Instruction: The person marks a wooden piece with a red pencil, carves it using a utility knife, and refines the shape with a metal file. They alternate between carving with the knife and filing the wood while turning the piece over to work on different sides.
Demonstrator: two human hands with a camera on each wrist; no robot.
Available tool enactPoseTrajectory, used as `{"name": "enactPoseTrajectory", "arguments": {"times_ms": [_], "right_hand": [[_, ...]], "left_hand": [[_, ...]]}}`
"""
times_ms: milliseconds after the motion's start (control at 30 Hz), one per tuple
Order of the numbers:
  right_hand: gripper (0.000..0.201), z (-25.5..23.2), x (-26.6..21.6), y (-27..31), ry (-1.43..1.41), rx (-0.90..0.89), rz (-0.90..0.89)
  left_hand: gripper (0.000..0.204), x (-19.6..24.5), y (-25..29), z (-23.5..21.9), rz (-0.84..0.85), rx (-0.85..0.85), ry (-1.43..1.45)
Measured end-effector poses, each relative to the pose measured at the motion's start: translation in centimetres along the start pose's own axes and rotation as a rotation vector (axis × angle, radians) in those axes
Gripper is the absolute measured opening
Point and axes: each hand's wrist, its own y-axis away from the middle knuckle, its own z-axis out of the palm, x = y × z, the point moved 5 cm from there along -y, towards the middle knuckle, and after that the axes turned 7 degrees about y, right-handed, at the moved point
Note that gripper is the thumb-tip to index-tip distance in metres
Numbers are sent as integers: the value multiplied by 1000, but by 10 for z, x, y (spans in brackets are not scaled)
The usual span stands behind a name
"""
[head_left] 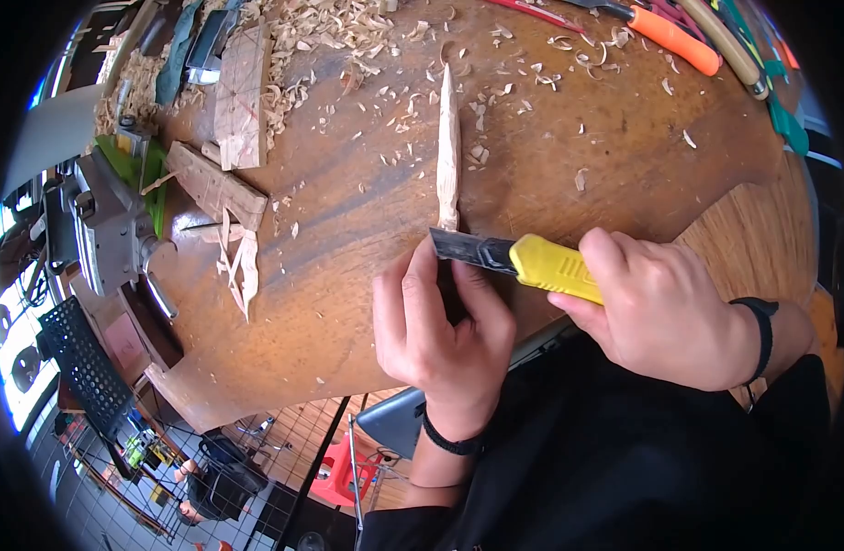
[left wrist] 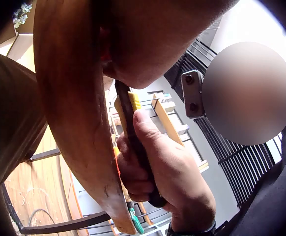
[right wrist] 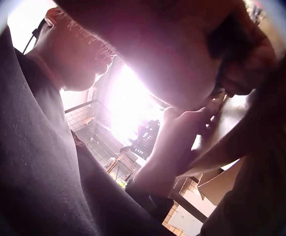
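Note:
A pale whittled wooden stick (head_left: 449,151) points away across the table, its far tip carved to a slim point. My left hand (head_left: 431,344) pinches its near end with curled fingers; that end is hidden behind the fingers and blade. In my right hand (head_left: 670,312) I grip a yellow utility knife (head_left: 558,266). Its dark, wide blade (head_left: 468,248) lies across the stick just above the left fingertips. The left wrist view shows the right thumb (left wrist: 145,128) pressed along the knife's handle.
Wood shavings (head_left: 339,37) are scattered over the brown table (head_left: 348,211). Wood blocks (head_left: 243,101), split pieces (head_left: 245,266) and a metal vise (head_left: 114,220) stand at left. An orange-handled tool (head_left: 674,41) and other tools lie at the far right. A red stool (head_left: 344,473) is below the table edge.

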Motion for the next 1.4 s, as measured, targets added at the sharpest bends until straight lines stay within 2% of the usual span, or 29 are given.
{"name": "enactPoseTrajectory", "arguments": {"times_ms": [133,200,300,400,500,633,700,767,967,1067,1233,1333,1400], "right_hand": [[39,-2,-1,-4,-14,8,-1],[37,1,-2,-9,-107,-133,48],[37,4,-3,-18,-90,-123,66],[38,4,0,-16,-103,-61,39],[37,1,4,-13,-151,-57,7],[37,-2,5,-12,-180,-77,-38],[37,-3,5,-13,-186,-123,-16],[38,-2,2,-12,-144,-118,6],[39,-1,-9,-13,-76,-117,75],[39,-1,-11,-13,-75,-109,84],[40,-2,-8,-9,-60,-92,80],[41,-7,-9,-6,19,-28,17],[39,-5,-6,-4,-48,-144,111]], "left_hand": [[20,0,0,0,24,-8,22],[20,-1,0,0,19,-23,9],[20,0,1,0,45,10,7],[19,0,1,2,-4,22,15],[9,0,0,1,7,73,28],[12,-1,1,0,1,40,33],[12,-2,1,-1,11,38,33],[22,-2,2,-1,27,-7,25],[26,-3,2,-1,53,-6,17],[17,-3,3,0,33,31,29],[17,-2,1,-1,33,23,40],[21,-3,1,0,39,16,55],[25,-2,1,0,36,4,75]]}}
